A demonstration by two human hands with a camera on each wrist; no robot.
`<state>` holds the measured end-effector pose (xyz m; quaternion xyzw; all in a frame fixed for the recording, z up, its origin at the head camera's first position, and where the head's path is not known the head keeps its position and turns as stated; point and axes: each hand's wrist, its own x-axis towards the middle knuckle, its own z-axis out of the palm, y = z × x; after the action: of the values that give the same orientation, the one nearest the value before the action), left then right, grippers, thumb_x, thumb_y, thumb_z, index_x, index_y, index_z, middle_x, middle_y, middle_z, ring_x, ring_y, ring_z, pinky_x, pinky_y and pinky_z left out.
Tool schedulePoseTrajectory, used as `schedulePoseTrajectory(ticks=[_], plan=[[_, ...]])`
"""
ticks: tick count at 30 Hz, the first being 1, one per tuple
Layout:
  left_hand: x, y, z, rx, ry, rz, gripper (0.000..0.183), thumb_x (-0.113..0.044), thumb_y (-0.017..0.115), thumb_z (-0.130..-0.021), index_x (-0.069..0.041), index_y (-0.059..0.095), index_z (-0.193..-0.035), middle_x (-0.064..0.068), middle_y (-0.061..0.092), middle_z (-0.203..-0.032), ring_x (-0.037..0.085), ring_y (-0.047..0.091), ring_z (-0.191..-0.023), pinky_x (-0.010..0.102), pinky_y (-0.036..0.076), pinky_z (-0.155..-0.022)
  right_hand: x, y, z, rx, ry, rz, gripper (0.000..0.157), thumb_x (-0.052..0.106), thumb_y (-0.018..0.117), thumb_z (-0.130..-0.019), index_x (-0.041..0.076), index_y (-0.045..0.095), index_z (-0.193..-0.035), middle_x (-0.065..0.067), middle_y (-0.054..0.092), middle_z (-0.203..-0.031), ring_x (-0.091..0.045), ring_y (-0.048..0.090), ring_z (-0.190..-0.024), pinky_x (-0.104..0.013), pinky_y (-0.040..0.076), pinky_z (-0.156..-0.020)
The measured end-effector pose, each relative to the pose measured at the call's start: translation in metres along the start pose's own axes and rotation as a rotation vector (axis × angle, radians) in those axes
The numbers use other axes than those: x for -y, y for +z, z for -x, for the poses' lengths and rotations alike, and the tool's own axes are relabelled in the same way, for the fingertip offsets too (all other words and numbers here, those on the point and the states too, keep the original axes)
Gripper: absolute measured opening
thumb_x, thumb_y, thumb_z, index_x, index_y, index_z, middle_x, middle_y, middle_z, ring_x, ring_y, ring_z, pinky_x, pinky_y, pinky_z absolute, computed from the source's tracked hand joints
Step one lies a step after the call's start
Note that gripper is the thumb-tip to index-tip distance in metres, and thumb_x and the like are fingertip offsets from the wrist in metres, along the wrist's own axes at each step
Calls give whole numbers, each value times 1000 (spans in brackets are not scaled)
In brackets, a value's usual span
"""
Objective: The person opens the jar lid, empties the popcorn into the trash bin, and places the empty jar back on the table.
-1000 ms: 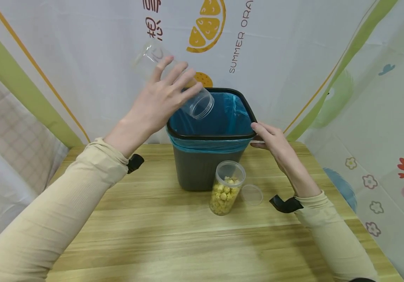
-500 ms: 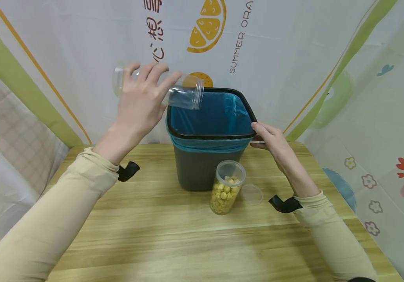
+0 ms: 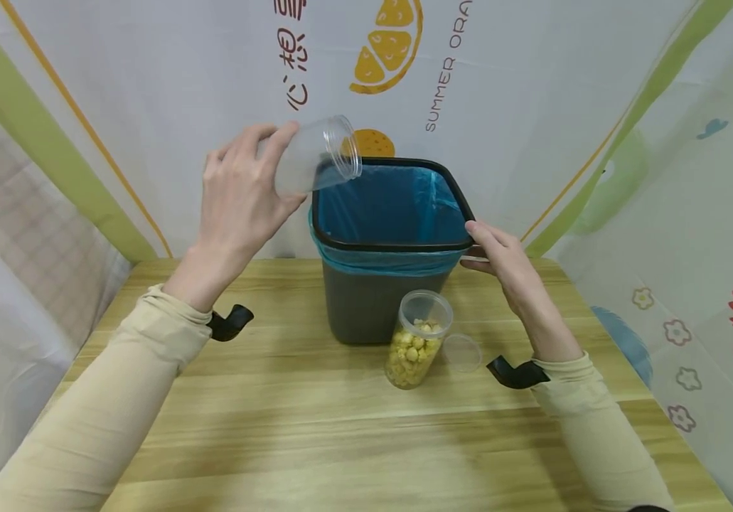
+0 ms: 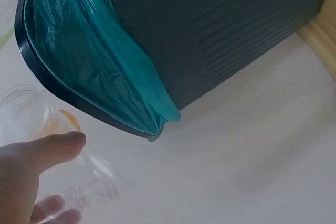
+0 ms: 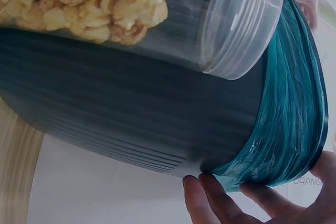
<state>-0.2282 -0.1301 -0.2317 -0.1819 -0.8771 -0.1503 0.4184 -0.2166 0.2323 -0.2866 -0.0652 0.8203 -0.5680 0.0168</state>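
My left hand holds a clear plastic jar by its side, just above the left rim of a dark grey trash bin. The jar lies tilted, its open mouth toward the right and slightly raised; no contents show through its wall. In the left wrist view the thumb presses along the clear jar. A blue bag lines the bin and folds over its black rim. At the bin's right corner my right hand grips the rim, thumb on top and fingers underneath against the outside.
A second clear jar, partly filled with yellow popcorn, stands uncapped in front of the bin. Beside it a clear round lid lies on the wooden table. A printed white curtain hangs behind.
The jar in my left hand has swung from mouth-down over the bin to mouth slightly up, moving left. My right hand keeps its grip on the rim. The head view has shifted slightly.
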Motion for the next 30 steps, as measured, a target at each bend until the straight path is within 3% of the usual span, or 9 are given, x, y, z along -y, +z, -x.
schedulePoseTrajectory(ticks=[7, 11, 16, 21, 30], plan=[[3, 1, 7, -17, -108, 100, 83, -26, 91, -77, -17, 50, -149, 18, 61, -137, 42, 64, -120, 65, 52, -93, 2, -1, 3, 1, 25, -9, 73, 55, 43, -105, 10, 32, -161, -4, 14, -174, -10, 58, -120, -21, 56, -97], [5, 2, 13, -19, -183, 154, 83, -31, 89, -79, -15, 49, -150, 19, 60, -137, 44, 65, -116, 65, 54, -90, 2, 1, 3, -6, 0, -31, 73, 56, 44, -105, 6, 38, -158, -11, 30, -168, -9, 62, -115, -20, 57, -95], [9, 3, 21, -25, -248, 220, 84, -32, 88, -80, -12, 47, -150, 20, 60, -135, 40, 64, -119, 64, 54, -90, 0, 4, 3, -10, -17, -51, 72, 58, 42, -105, 3, 49, -150, -10, 50, -148, -5, 67, -107, -21, 58, -93], [12, 5, 30, -19, -309, 264, 84, -33, 87, -80, -8, 46, -149, 19, 59, -137, 34, 60, -127, 63, 51, -97, -1, 5, 5, -6, -18, -56, 72, 59, 40, -105, 4, 48, -151, -9, 53, -146, -4, 68, -107, -21, 58, -93], [21, 12, 57, 8, -413, 332, 85, -31, 86, -81, -3, 42, -148, 20, 56, -138, 36, 60, -130, 59, 50, -105, -2, 6, 16, -7, -32, -75, 71, 56, 41, -106, 6, 41, -156, -2, 52, -135, -1, 66, -107, -20, 57, -95]])
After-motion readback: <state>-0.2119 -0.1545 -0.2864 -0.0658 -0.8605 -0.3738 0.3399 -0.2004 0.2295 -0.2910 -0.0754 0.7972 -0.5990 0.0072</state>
